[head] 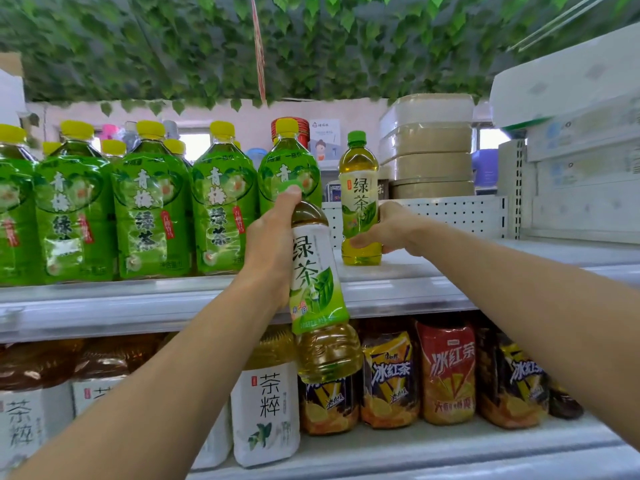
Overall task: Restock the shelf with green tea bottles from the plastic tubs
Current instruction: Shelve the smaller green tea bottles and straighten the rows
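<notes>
- Yellow-capped bottles: upright row on the left of the upper shelf.
- Left hand: fingers curled round the held green tea bottle near its neck. Long axis near vertical, cap up and leaning slightly left, base in front of the shelf edge.
- Right hand: fingers wrapped round the lower body of the second green tea bottle, which stands upright on the shelf, cap up.

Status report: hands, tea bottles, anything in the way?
Left hand grips a white-labelled green tea bottle, held in the air. Right hand holds a green-capped tea bottle standing on the white upper shelf. Large yellow-capped green bottles close on its left.
</notes>
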`<action>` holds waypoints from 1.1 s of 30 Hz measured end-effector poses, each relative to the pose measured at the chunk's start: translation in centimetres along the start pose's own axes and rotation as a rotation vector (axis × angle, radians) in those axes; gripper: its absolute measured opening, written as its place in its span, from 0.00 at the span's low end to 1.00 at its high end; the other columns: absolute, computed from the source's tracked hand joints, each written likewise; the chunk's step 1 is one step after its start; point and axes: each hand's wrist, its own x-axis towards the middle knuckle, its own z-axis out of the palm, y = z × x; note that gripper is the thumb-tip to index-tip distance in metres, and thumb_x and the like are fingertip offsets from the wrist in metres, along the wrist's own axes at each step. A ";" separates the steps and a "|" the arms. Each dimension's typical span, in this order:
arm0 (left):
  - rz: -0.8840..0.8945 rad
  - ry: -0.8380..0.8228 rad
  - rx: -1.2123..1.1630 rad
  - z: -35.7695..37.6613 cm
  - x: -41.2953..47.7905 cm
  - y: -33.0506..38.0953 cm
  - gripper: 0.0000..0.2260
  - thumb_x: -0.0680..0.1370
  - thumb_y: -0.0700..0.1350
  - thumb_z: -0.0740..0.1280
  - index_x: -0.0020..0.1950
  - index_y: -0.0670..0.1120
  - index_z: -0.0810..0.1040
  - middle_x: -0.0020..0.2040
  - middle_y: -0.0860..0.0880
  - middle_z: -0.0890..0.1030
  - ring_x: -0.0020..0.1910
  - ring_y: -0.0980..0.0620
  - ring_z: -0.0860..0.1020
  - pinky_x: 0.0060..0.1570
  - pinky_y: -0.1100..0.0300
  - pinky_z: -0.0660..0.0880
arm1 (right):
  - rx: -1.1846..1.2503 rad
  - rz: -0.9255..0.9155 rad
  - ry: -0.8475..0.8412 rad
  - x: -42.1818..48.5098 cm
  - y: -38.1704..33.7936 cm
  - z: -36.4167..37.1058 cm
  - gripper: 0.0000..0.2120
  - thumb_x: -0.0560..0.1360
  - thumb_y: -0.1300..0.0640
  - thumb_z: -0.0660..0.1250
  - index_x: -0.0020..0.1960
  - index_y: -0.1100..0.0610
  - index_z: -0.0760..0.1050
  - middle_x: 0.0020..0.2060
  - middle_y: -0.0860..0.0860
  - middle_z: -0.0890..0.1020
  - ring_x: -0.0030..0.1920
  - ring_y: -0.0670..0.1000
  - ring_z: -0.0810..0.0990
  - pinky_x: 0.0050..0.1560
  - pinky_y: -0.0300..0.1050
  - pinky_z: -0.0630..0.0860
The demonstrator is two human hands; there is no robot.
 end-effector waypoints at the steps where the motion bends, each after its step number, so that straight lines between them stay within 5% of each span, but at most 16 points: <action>1: 0.002 -0.002 -0.002 0.0 0.0 0.0 0.16 0.78 0.59 0.65 0.48 0.47 0.79 0.29 0.46 0.81 0.24 0.50 0.79 0.25 0.62 0.76 | 0.002 0.013 -0.002 0.4 0.0 0.1 0.20 0.71 0.61 0.76 0.61 0.54 0.75 0.55 0.53 0.81 0.57 0.56 0.78 0.56 0.51 0.78; 6: 0.010 0.004 0.010 0.0 0.2 0.1 0.17 0.78 0.60 0.65 0.49 0.46 0.79 0.29 0.46 0.81 0.24 0.51 0.79 0.26 0.62 0.76 | 0.011 0.028 -0.006 2.0 0.6 0.3 0.22 0.72 0.60 0.75 0.64 0.55 0.75 0.58 0.54 0.81 0.58 0.55 0.78 0.57 0.49 0.77; 10: 0.002 0.006 0.028 0.0 0.2 0.3 0.18 0.78 0.60 0.65 0.52 0.45 0.79 0.31 0.46 0.82 0.26 0.49 0.80 0.28 0.61 0.78 | -0.019 0.053 0.077 1.2 0.9 0.4 0.31 0.71 0.49 0.76 0.68 0.60 0.70 0.59 0.54 0.77 0.57 0.54 0.75 0.58 0.48 0.74; 14: 0.027 0.041 0.030 0.3 -0.2 0.6 0.16 0.78 0.59 0.66 0.48 0.46 0.78 0.30 0.46 0.80 0.25 0.50 0.79 0.32 0.59 0.77 | 0.007 -0.207 0.310 -3.8 -0.5 0.0 0.26 0.75 0.45 0.71 0.66 0.59 0.72 0.55 0.52 0.81 0.52 0.50 0.78 0.46 0.41 0.73; 17: 0.107 0.039 -0.009 1.9 -0.2 2.1 0.17 0.78 0.59 0.66 0.50 0.45 0.77 0.34 0.45 0.80 0.29 0.49 0.79 0.35 0.56 0.78 | 0.085 -0.365 0.024 -10.3 -2.0 -0.3 0.22 0.70 0.36 0.68 0.51 0.53 0.82 0.41 0.48 0.85 0.42 0.45 0.82 0.37 0.39 0.76; 19: 0.224 0.032 0.004 3.9 0.0 3.4 0.18 0.78 0.60 0.66 0.50 0.45 0.77 0.40 0.43 0.79 0.34 0.46 0.79 0.39 0.51 0.79 | 0.039 -0.417 -0.113 -13.1 -2.6 -0.1 0.20 0.67 0.37 0.71 0.51 0.49 0.81 0.42 0.44 0.86 0.42 0.40 0.83 0.39 0.34 0.77; 22: 0.448 -0.002 0.039 7.3 0.4 4.6 0.17 0.78 0.61 0.67 0.43 0.47 0.75 0.38 0.48 0.79 0.39 0.47 0.79 0.49 0.44 0.80 | 0.033 -0.489 0.048 -13.1 -2.3 -0.8 0.16 0.68 0.49 0.78 0.53 0.50 0.79 0.44 0.44 0.85 0.44 0.40 0.83 0.46 0.35 0.79; 25: 0.479 -0.130 0.215 9.9 1.3 5.4 0.27 0.74 0.71 0.62 0.60 0.50 0.75 0.52 0.52 0.82 0.52 0.52 0.81 0.58 0.45 0.78 | 0.158 -0.416 0.179 -11.3 -1.0 -2.6 0.17 0.68 0.55 0.79 0.55 0.51 0.79 0.45 0.45 0.86 0.46 0.42 0.84 0.47 0.38 0.79; 27: 0.364 -0.194 0.331 10.7 2.5 4.7 0.38 0.72 0.75 0.55 0.73 0.51 0.65 0.67 0.47 0.76 0.65 0.47 0.76 0.65 0.43 0.72 | 0.247 -0.330 0.241 -9.7 0.2 -4.0 0.18 0.67 0.55 0.79 0.55 0.50 0.78 0.46 0.44 0.86 0.47 0.42 0.84 0.47 0.38 0.78; 33: 0.133 -0.142 0.836 9.4 6.0 -2.7 0.43 0.79 0.56 0.66 0.81 0.46 0.40 0.80 0.40 0.54 0.77 0.38 0.58 0.75 0.40 0.59 | 0.305 -0.130 0.296 -5.9 3.1 -6.8 0.14 0.70 0.59 0.77 0.52 0.49 0.78 0.46 0.46 0.84 0.49 0.46 0.80 0.46 0.42 0.74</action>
